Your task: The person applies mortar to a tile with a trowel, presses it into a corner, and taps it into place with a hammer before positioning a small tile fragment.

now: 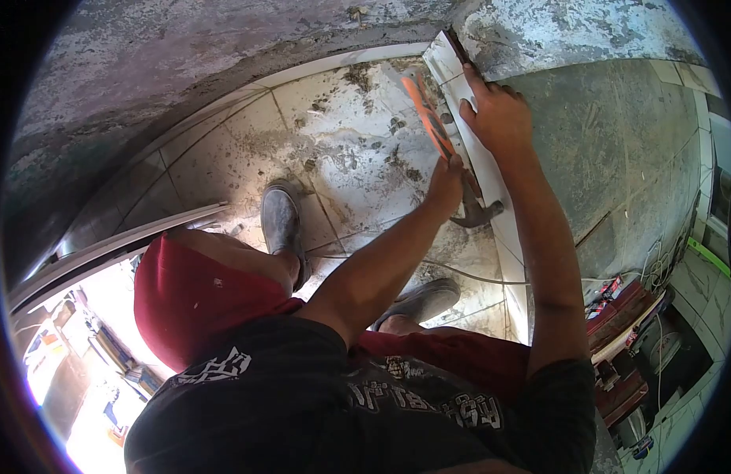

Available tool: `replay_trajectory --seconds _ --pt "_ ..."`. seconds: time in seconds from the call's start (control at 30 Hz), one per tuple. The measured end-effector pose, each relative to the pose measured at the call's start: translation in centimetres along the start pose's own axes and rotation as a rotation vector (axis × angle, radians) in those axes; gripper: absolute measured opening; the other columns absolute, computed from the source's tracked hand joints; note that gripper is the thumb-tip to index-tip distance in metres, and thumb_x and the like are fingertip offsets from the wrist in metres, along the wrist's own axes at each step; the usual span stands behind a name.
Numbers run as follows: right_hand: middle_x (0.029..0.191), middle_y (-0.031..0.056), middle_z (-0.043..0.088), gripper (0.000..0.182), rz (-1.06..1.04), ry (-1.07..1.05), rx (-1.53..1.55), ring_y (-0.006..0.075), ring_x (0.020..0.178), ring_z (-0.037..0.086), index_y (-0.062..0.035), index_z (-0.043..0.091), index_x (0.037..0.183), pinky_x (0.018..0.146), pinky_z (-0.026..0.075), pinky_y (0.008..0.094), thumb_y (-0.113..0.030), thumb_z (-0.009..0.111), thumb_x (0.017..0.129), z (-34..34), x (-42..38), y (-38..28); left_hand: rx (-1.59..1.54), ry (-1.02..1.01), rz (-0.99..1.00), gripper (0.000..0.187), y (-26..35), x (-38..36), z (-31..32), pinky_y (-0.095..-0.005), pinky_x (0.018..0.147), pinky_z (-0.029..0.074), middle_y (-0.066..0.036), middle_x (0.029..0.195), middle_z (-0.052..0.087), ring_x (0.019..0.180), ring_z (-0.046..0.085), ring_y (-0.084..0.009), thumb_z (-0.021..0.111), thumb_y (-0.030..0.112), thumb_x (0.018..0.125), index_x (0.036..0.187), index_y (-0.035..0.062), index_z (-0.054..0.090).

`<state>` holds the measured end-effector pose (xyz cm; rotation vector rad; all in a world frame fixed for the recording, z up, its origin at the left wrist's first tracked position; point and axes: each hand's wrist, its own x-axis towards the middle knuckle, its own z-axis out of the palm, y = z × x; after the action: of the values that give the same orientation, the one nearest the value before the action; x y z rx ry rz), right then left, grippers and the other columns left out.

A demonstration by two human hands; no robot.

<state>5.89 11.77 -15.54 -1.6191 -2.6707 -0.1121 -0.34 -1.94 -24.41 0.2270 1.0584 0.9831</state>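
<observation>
My left hand [447, 188] is closed around a claw hammer [432, 126], close to its metal head. The orange handle end points away from me, toward the wall, and the head hangs beside a white tiled ledge [482, 170]. Farther along the ledge, my right hand [499, 114] is closed at its top edge. A dark thin bar [458, 46] runs out from under the right index finger at the ledge's far end; its kind cannot be made out. The thumb rests toward the white face.
Stained tiles [342, 142] cover the floor between my shoes [282, 217]. A rough wall [184, 63] curves across the far side. A cable [476, 276] crosses the floor to the ledge. Grey flooring [610, 150] and a cluttered red shelf [622, 316] lie to the right.
</observation>
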Motion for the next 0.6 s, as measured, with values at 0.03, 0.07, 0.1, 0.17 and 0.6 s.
replay_trajectory --seconds 0.03,0.07,0.1,0.17,0.6 --pt "0.087 0.0129 0.069 0.059 -0.002 0.007 -0.001 0.0331 0.079 0.066 -0.0212 0.051 0.137 0.077 0.053 0.0438 -0.032 0.063 0.08 0.0 0.0 0.0 0.029 0.024 -0.026 0.029 0.5 0.6 -0.4 -0.036 0.06 0.054 -0.01 0.075 0.058 0.065 0.064 -0.0223 0.032 0.031 0.103 0.111 0.0041 0.041" --pt "0.087 0.0128 0.069 0.059 0.001 0.007 0.014 0.033 0.08 0.066 -0.0212 0.051 0.137 0.077 0.053 0.0437 -0.031 0.063 0.08 0.1 -0.1 0.0 0.023 0.045 -0.053 0.029 0.9 1.1 -0.6 -0.0366 0.06 0.054 -0.01 0.076 0.058 0.064 0.064 -0.0227 0.032 0.031 0.103 0.109 0.0044 0.04" --pt "0.087 0.0127 0.069 0.059 0.004 0.01 0.029 0.033 0.08 0.066 -0.0211 0.051 0.137 0.077 0.053 0.0437 -0.031 0.063 0.08 0.2 -0.1 0.1 0.018 0.066 -0.077 0.028 1.4 1.6 -0.8 -0.0373 0.06 0.054 -0.01 0.076 0.058 0.064 0.064 -0.0232 0.032 0.031 0.103 0.108 0.0046 0.04" --pt "0.086 0.0126 0.069 0.059 0.005 0.009 0.034 0.0329 0.08 0.066 -0.021 0.051 0.136 0.078 0.053 0.0435 -0.031 0.063 0.08 0.3 0.1 0.1 0.011 0.102 -0.114 0.028 2.1 2.1 -1.1 -0.0383 0.06 0.055 -0.01 0.077 0.058 0.064 0.065 -0.0239 0.032 0.031 0.103 0.107 0.0049 0.04" --pt "0.087 0.0119 0.07 0.056 0.008 -0.028 -0.004 0.0321 0.082 0.067 -0.0205 0.053 0.134 0.078 0.053 0.0438 -0.032 0.065 0.08 -0.3 0.2 -0.1 0.103 0.027 -0.215 0.029 3.4 3.9 -1.2 -0.0399 0.065 0.056 -0.011 0.083 0.057 0.069 0.065 -0.0239 0.03 0.032 0.104 0.113 0.0052 0.037"
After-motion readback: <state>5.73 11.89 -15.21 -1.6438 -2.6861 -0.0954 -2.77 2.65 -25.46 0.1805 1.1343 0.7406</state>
